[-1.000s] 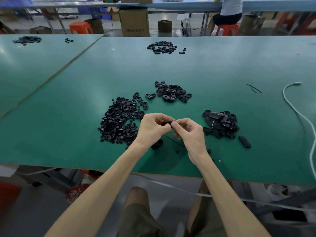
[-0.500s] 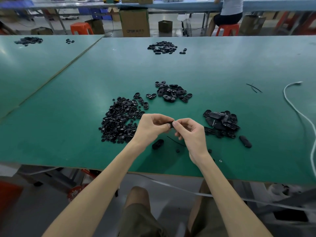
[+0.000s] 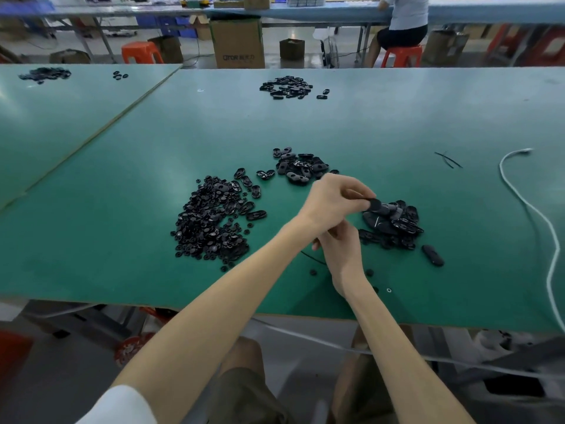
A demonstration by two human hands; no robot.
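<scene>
Obs: left hand [image 3: 331, 198] reaches across to the right. Its fingers [image 3: 356, 191] pinch a small black part [image 3: 375, 205] at the tips, and the remaining fingers are curled in. The part is in the air at the near-left edge of the pile [image 3: 396, 223] just ahead of the fingertips. I cannot tell whether it touches the pile.

Right hand [image 3: 342, 250] sits low, tucked beneath the left wrist, fingers curled toward the palm. Cannot tell whether they hold anything, as the left arm covers them.

Judgement: the step is setting the part down on that pile.

To do it well:
- Carry the fingertips a little further, so the part is over the pile's middle and not its rim.
- Lower until close, then open the pinch. A release from height may send the part skidding toward the lone piece [image 3: 432, 255], right of and nearer than the fingers.
- Keep the wrist raised so the heel of the hand does not sweep the pile.
- Keep clear of the heap [image 3: 211, 221] well left of the fingers and the group [image 3: 301, 169] beyond and left of them, which are likely different stock.

Pose: the left forearm runs diagonally up from lower left, back of the hand upward, wrist bent toward the pile. The right forearm comes up from lower right, with the hand near the counter [image 3: 122, 209]
</scene>
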